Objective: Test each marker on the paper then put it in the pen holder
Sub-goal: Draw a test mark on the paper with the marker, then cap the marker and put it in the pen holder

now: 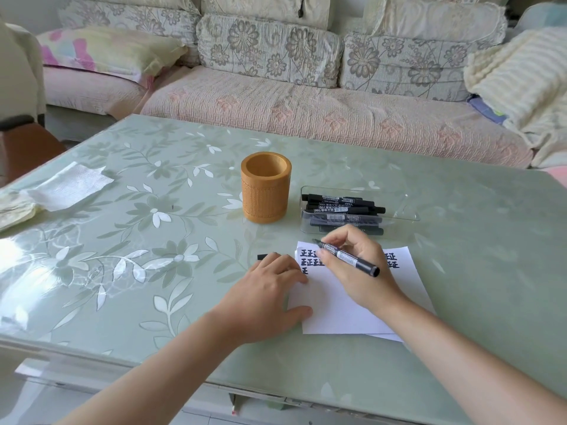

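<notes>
Nearest the viewer, a table (122,271) under a glossy pale-green cover printed with white flowers and leaves; light glares off its left side.

On the near right part of the table lies a white paper (331,314), with rows of bold black characters along its far edge and the corner of a second sheet showing beneath it.

The left hand (270,289) rests palm down on the paper's left edge. A short black piece (261,257) shows just past its fingertips; whether the fingers grip it cannot be told.

The right hand (359,271) pinches a black marker (349,257) between thumb and fingers. Its uncapped tip points up and left over the paper's far left corner; contact with the sheet cannot be told.

Just beyond the paper stands a clear tray (405,207) holding several black markers (340,207) lying on their sides at its left end.

Left of the tray, apart from it, an orange-brown cylindrical pen holder (265,191) stands upright, mouth up.

At the table's far left lies a white tissue (73,187).

Behind the table runs a pink quilted sofa (306,108) with floral back cushions (267,49), a pastel pillow (107,50) at its left and a cream ribbed blanket (521,75) at its right.
</notes>
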A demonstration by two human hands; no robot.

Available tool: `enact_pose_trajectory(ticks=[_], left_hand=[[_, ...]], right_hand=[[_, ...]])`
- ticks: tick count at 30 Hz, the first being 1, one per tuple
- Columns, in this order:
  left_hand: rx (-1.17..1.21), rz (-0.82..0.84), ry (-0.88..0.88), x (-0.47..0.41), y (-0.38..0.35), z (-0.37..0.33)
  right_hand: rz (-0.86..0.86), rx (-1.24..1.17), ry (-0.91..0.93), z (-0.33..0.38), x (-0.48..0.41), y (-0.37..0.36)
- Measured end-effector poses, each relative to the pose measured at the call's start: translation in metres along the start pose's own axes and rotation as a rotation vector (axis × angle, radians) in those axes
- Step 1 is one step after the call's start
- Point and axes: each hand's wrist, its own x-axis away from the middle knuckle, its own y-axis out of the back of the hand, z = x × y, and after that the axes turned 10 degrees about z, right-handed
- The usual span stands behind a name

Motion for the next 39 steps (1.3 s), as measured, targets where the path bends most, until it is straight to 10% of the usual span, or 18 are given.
enact_pose_trajectory(ticks=[6, 14, 23, 39], left_hand=[[-0.033, -0.232, 0.102, -0.01, 0.024, 0.018], [-0.076, -0.114, 0.377, -0.01, 0.021, 0.037], [0.167, -0.24, 0.304, -0.014, 0.039, 0.015], [0.222, -0.164, 0.153, -0.011, 0.044, 0.007]], right_hand=[[0.097, 0.09, 0.034, 0.01, -0.003, 0.026], [0.329, -0.009, -0.065, 0.019, -0.006, 0.028], [0.263, 0.447, -0.058, 0.021, -0.004, 0.03], [0.246, 0.492, 0.037, 0.016, -0.004, 0.021]])
